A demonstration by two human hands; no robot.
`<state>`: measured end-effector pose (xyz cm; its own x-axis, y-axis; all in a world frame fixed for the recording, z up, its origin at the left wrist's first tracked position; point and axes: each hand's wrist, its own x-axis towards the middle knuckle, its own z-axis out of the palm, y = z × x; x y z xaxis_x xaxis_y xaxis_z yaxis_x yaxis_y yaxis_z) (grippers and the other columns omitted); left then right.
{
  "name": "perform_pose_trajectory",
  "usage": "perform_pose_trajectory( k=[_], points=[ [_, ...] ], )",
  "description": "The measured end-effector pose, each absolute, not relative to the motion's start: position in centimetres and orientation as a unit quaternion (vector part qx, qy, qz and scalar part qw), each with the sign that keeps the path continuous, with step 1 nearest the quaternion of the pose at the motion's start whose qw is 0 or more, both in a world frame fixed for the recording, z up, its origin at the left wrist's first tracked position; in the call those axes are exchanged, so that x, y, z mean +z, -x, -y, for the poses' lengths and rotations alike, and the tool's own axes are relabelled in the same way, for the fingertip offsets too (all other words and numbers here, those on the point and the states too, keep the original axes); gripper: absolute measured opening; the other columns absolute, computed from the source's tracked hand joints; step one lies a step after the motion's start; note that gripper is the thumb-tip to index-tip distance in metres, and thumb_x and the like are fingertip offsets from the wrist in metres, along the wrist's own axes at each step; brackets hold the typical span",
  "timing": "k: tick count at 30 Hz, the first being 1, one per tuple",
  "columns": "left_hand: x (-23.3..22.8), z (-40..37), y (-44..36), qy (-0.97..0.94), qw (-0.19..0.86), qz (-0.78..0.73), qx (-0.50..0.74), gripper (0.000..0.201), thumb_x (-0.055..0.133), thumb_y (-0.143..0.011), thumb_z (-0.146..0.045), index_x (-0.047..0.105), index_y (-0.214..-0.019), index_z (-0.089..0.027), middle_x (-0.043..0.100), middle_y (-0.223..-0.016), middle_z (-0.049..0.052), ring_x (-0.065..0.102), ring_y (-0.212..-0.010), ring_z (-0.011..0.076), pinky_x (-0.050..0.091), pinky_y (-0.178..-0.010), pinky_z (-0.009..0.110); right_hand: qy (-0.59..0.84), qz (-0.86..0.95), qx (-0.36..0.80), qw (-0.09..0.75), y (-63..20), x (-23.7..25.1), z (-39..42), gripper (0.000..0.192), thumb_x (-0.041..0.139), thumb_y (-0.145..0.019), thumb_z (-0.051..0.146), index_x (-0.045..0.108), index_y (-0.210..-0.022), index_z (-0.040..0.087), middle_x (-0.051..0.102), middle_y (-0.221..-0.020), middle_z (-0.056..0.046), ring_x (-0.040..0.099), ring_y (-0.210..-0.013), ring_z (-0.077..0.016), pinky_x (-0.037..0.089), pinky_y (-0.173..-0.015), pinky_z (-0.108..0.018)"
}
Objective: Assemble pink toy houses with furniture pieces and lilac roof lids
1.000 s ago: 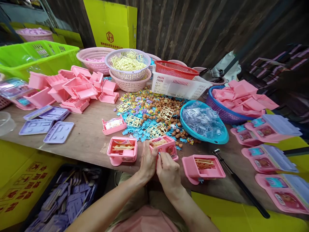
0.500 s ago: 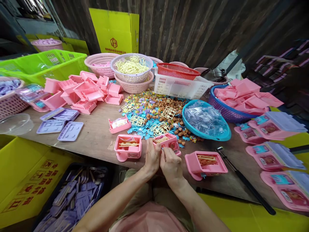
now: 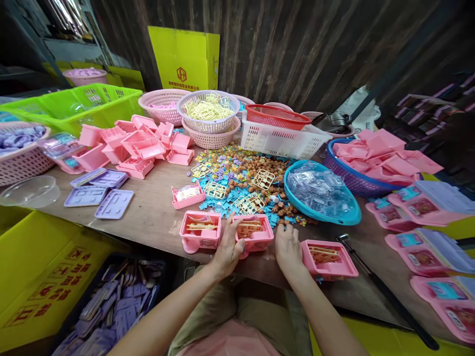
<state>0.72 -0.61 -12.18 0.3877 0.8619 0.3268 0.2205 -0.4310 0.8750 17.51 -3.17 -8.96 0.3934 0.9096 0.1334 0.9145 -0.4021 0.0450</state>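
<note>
Three pink boxes sit at the surface's (image 3: 148, 217) near edge. Left hand (image 3: 227, 249) grasps the middle box (image 3: 254, 232) at its seven o'clock corner; right hand (image 3: 287, 249), fingers loose, rests flat between it and the right box (image 3: 328, 258).

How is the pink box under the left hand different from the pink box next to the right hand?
The left hand grips the middle pink box; the right hand only rests beside the right pink box. The middle pink box sits square to the camera, while the right pink box is turned askew. Both hold tan sprue parts.
</note>
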Motion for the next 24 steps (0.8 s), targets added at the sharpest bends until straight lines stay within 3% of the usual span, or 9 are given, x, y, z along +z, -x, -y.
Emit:
perform_pose_trajectory(
  k=[2, 4, 8, 11, 14, 18, 24],
  points=[
    [-12.1, 1.7, -0.2, -0.736, 0.378, -0.366, 0.425, 0.050, 0.032, -0.093, -0.033, 0.018, -0.141, -0.026, 0.012, -0.151, 0.010, 0.005, -0.141, 0.0224, 0.015, -0.113, 0.045, 0.836, 0.544, -0.068, -0.004, -17.4, -9.0, 3.1, 0.037, 0.030, -0.085, -0.001, 0.061, -0.102, 0.007, 0.059, -0.105, -0.020, 0.056, -0.091, -0.0253, 0.044, -0.070, -0.031],
    [-12.0, 2.8, 1.0, -0.749, 0.334, -0.343, 0.458, 0.055, 0.031, -0.093, -0.026, 0.010, -0.144, -0.025, 0.008, -0.153, 0.010, 0.003, -0.142, 0.0231, 0.017, -0.112, 0.046, 0.833, 0.549, -0.064, -0.020, -17.4, -9.1, 3.0, 0.035, 0.032, -0.084, -0.001, 0.062, -0.099, 0.008, 0.059, -0.104, -0.019, 0.055, -0.090, -0.0247, 0.044, -0.070, -0.030],
    [-11.5, 2.7, 5.5, -0.784, 0.173, -0.274, 0.530, 0.058, 0.042, -0.088, -0.019, 0.018, -0.140, -0.029, 0.015, -0.152, 0.011, 0.019, -0.139, 0.0277, 0.032, -0.105, 0.050, 0.827, 0.558, -0.058, -0.031, -17.7, -9.1, 2.9, 0.034, 0.034, -0.085, 0.000, 0.062, -0.100, 0.011, 0.058, -0.104, -0.017, 0.055, -0.089, -0.0234, 0.044, -0.069, -0.029],
    [-10.5, 0.2, 9.4, -0.769, 0.114, -0.343, 0.527, 0.063, 0.053, -0.083, -0.026, 0.020, -0.137, -0.030, 0.023, -0.149, 0.013, 0.029, -0.135, 0.0301, 0.031, -0.105, 0.054, 0.828, 0.558, -0.056, -0.027, -17.9, -9.2, 2.6, 0.033, 0.034, -0.085, 0.000, 0.062, -0.097, 0.012, 0.058, -0.101, -0.017, 0.054, -0.089, -0.0233, 0.043, -0.070, -0.029],
    [-9.0, -2.6, 12.0, -0.783, 0.202, -0.396, 0.435, 0.070, 0.061, -0.078, -0.037, 0.025, -0.137, -0.025, 0.029, -0.146, 0.014, 0.028, -0.135, 0.0324, 0.025, -0.107, 0.056, 0.825, 0.563, -0.051, -0.020, -18.1, -9.3, 2.3, 0.032, 0.035, -0.083, -0.001, 0.062, -0.093, 0.013, 0.060, -0.095, -0.015, 0.054, -0.089, -0.0225, 0.042, -0.072, -0.029],
    [-8.3, -4.2, 13.1, -0.758, 0.406, -0.391, 0.328, 0.069, 0.060, -0.079, -0.042, 0.030, -0.139, -0.025, 0.036, -0.144, 0.011, 0.037, -0.130, 0.0305, 0.033, -0.106, 0.048, 0.832, 0.552, -0.044, -0.016, -18.3, -9.5, 2.1, 0.032, 0.034, -0.085, 0.000, 0.061, -0.098, 0.012, 0.060, -0.098, -0.014, 0.056, -0.090, -0.0223, 0.041, -0.075, -0.028],
    [-9.7, -4.0, 12.7, -0.728, 0.445, -0.393, 0.344, 0.066, 0.064, -0.075, -0.044, 0.038, -0.133, -0.025, 0.044, -0.136, 0.009, 0.046, -0.122, 0.0290, 0.037, -0.103, 0.045, 0.851, 0.524, -0.032, -0.015, -18.8, -9.7, 1.7, 0.033, 0.032, -0.086, 0.001, 0.060, -0.101, 0.008, 0.059, -0.098, -0.019, 0.058, -0.092, -0.0252, 0.041, -0.075, -0.031]
  ],
)
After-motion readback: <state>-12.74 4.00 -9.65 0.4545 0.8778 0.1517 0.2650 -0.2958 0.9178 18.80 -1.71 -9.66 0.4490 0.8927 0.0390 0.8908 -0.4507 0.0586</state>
